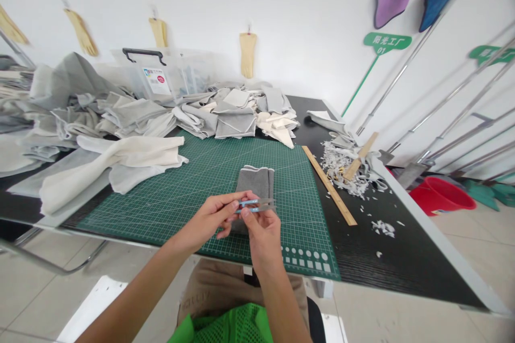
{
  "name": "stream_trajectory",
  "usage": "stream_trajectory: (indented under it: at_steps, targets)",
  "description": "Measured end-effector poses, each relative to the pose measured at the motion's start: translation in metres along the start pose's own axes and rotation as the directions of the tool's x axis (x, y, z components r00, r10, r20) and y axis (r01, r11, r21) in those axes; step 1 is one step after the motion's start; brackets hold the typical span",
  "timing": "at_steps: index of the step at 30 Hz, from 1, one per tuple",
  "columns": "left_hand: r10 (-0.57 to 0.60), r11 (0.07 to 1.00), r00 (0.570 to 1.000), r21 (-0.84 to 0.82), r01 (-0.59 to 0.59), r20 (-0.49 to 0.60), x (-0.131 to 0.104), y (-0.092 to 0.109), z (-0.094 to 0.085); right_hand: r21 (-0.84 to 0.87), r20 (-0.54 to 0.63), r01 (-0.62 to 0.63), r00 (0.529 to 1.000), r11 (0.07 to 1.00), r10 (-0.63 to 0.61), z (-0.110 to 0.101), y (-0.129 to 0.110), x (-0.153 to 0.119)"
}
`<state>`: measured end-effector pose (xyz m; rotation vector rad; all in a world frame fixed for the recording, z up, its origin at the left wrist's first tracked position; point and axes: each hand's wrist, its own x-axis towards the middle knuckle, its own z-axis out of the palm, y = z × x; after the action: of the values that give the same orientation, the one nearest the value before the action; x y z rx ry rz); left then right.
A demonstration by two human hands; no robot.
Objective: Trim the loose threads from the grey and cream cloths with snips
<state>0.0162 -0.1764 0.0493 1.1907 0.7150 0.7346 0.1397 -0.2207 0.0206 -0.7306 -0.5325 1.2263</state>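
Both of my hands are together over the green cutting mat [169,193]. My left hand [219,211] pinches the left end of a small pair of blue-handled snips [251,205], whose blades point right. The fingers of my right hand [263,225] close on the same snips from below and the right. Under the hands and just beyond them lies a folded dark grey cloth [255,181] with a white edge at its far side. Part of that cloth is hidden by my hands.
Grey and white cloths [235,115] are heaped along the back and left. A wooden ruler [330,185] lies right of the mat, near white scraps [341,169]. Behind stands a clear plastic box [151,77]. A red bucket [442,195] is on the floor at right.
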Motion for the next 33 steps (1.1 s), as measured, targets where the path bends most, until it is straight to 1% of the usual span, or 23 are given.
stream_trajectory:
  at_steps: [2,4,8,11,13,16,19,22,24,26,29,33]
  targets:
    - [-0.05,0.993,0.998,-0.109,0.052,0.024,0.0,0.0,0.003,-0.015,0.033,0.006,0.999,1.0,-0.006,-0.003,0.0,0.001]
    - [-0.075,0.984,0.997,-0.16,0.079,0.03,0.0,0.0,0.006,-0.026,0.035,0.013,0.999,1.0,-0.012,-0.005,0.001,0.001]
    - [-0.062,0.988,0.998,-0.141,0.064,0.013,0.001,0.0,0.008,-0.01,-0.003,0.039,0.999,0.999,-0.039,-0.004,0.0,0.0]
    - [-0.072,0.989,0.997,-0.125,0.075,0.03,0.001,0.001,0.009,-0.016,-0.007,0.058,0.998,0.998,-0.058,-0.003,-0.002,0.0]
    - [-0.047,0.997,0.998,-0.061,0.049,0.032,0.001,0.001,0.008,-0.039,-0.018,0.062,0.998,0.997,-0.062,-0.002,-0.002,0.0]
    - [0.05,0.991,0.998,0.126,-0.053,0.025,-0.001,0.0,0.006,-0.047,-0.039,0.042,0.998,0.998,-0.044,0.0,-0.001,0.0]
    - [0.146,0.923,0.989,0.359,-0.139,0.007,-0.005,-0.001,0.003,0.011,-0.064,0.003,0.998,1.0,-0.002,0.004,0.001,0.001]
    - [0.216,0.822,0.976,0.54,-0.178,-0.007,-0.007,0.002,0.004,0.08,-0.1,-0.012,0.995,0.997,0.02,0.008,0.002,0.001]
    - [0.258,0.778,0.966,0.593,-0.207,-0.001,-0.006,0.006,0.005,0.092,-0.105,-0.002,0.994,0.996,0.011,0.011,0.0,0.002]
    - [0.275,0.767,0.962,0.603,-0.221,0.004,-0.003,0.008,0.007,0.092,-0.096,0.01,0.995,0.996,-0.001,0.012,-0.002,0.005]
    - [0.24,0.781,0.971,0.594,-0.194,0.002,0.007,0.009,0.007,0.088,-0.101,0.01,0.995,0.996,-0.001,0.011,-0.005,0.012]
    - [0.2,0.793,0.98,0.584,-0.173,0.018,0.024,0.007,0.002,0.107,-0.146,-0.004,0.989,0.994,0.02,0.012,-0.008,0.024]
